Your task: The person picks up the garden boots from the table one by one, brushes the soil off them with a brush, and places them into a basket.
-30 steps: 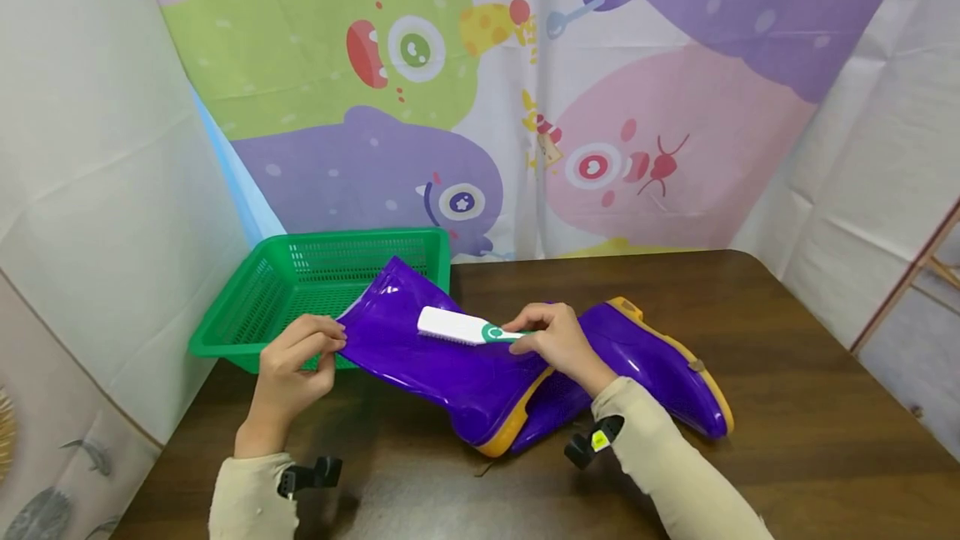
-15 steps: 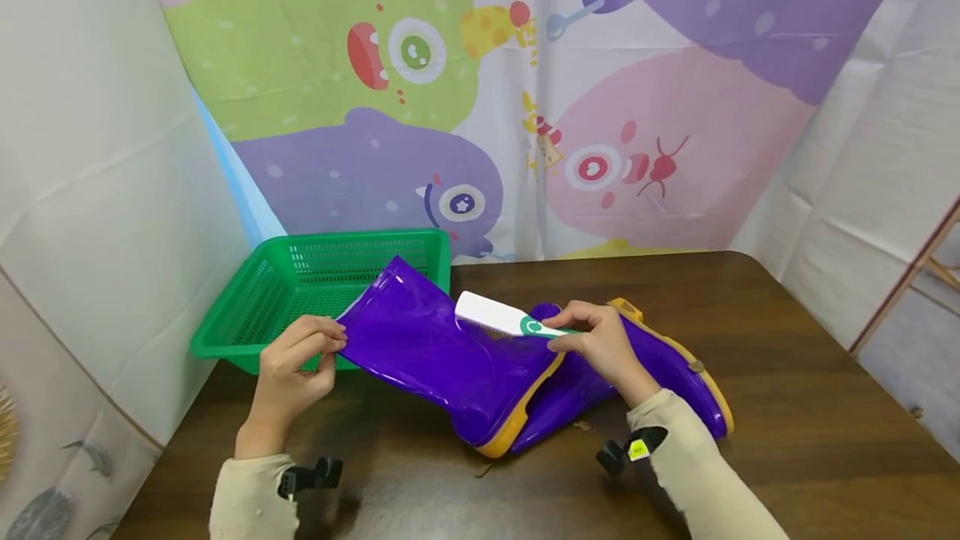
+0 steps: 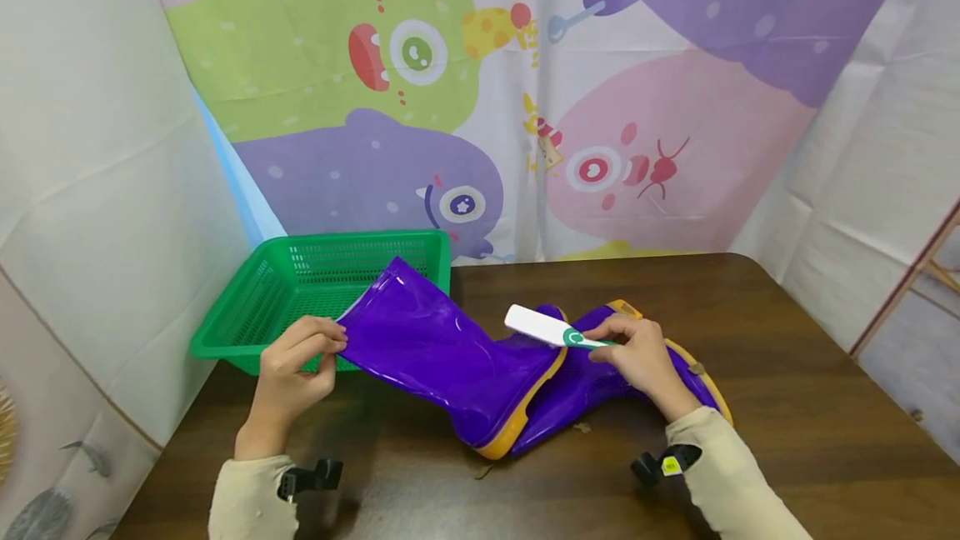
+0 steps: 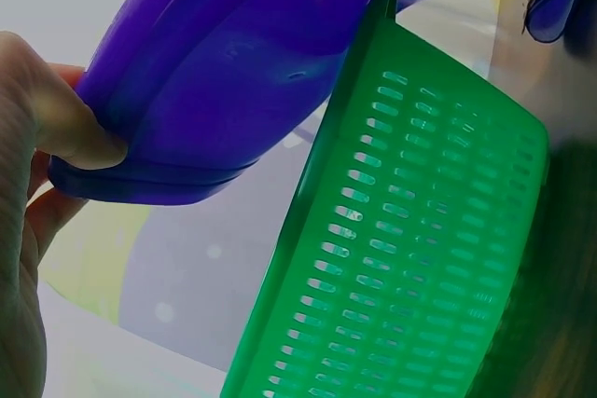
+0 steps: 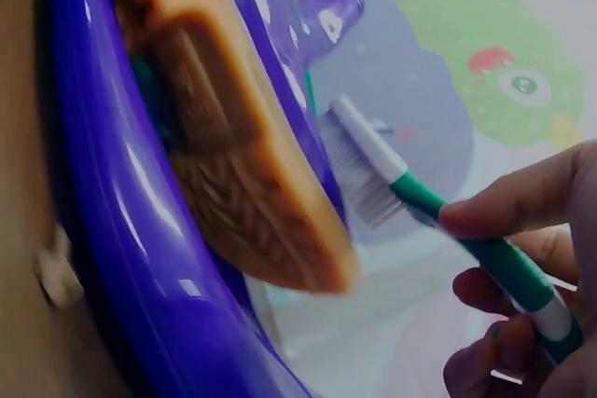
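Note:
My left hand [image 3: 296, 365] pinches the top edge of a purple boot [image 3: 435, 340]; in the left wrist view, the thumb presses the rim of that boot [image 4: 233, 72]. My right hand [image 3: 637, 357] grips the green handle of a white-headed brush [image 3: 536, 324], its head over the boot's foot near the toe. In the right wrist view, the brush's bristles [image 5: 359, 170] face the boot beside its yellow-orange sole [image 5: 270, 202]. A second purple boot [image 3: 555, 407] lies on its side behind and under the first, partly hidden by my right hand.
A green perforated basket [image 3: 322, 248] stands at the back left, behind the raised boot shaft. Small brown bits [image 3: 581, 427] lie on the dark wooden table [image 3: 795, 390]. A cartoon-printed cloth [image 3: 510, 107] hangs behind.
My right hand has moved to the right with the brush, from the boot's shaft towards its foot. My left hand and the boot it holds have barely moved.

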Demonstrator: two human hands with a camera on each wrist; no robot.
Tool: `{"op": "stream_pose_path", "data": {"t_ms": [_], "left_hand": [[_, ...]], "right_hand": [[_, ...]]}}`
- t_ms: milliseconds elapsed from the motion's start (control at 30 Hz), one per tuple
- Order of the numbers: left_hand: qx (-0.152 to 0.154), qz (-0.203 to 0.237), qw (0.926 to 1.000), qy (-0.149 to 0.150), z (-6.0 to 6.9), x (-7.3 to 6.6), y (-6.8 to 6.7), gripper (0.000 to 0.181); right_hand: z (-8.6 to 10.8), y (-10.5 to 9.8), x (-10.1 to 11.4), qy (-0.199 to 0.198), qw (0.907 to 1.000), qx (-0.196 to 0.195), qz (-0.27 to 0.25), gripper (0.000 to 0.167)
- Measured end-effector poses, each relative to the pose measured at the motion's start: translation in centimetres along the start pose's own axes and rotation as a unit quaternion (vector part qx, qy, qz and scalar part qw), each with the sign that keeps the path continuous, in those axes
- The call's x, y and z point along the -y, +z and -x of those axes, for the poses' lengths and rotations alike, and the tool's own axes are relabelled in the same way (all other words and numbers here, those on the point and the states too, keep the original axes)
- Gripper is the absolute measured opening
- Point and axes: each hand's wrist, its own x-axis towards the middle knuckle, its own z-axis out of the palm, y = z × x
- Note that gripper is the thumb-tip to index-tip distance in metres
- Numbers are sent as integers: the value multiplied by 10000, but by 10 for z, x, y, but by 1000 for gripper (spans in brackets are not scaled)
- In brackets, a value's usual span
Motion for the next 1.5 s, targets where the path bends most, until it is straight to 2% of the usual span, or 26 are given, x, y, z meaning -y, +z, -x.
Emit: {"op": "stream_pose_path", "data": {"t_ms": [133,267,467,667,867,1033,1233,1333,1500], "left_hand": [[10,-30,10000,-6,0,0,-1,21],[-18,-7,10000,17,-3,-4,-1,21],[-42,14,10000,12,-12,-12,-1,21],[25,43,10000,75,-16,-14,0,24],[116,150,9996,208,-22,-18,-2,32],[63,289,9991,313,-23,-17,1,32],[-20,440,9980,459,-30,-21,3,31],[31,511,9971,565,-36,-22,4,31],[150,555,9957,725,-43,-21,6,30]], "right_hand": [[-3,-11,-4,-181,9972,-395,616,23],[-5,-17,-7,-137,9940,-608,895,24],[-4,-22,-4,26,9970,-593,500,24],[0,-25,0,208,9987,-451,74,24],[3,-30,-4,372,9988,-288,140,25],[8,-33,-7,470,9987,-169,137,24],[18,-36,-12,438,9989,-136,19,25],[25,-37,-15,389,9992,-133,-18,25],[32,-38,-22,199,9990,-81,-380,24]]}}
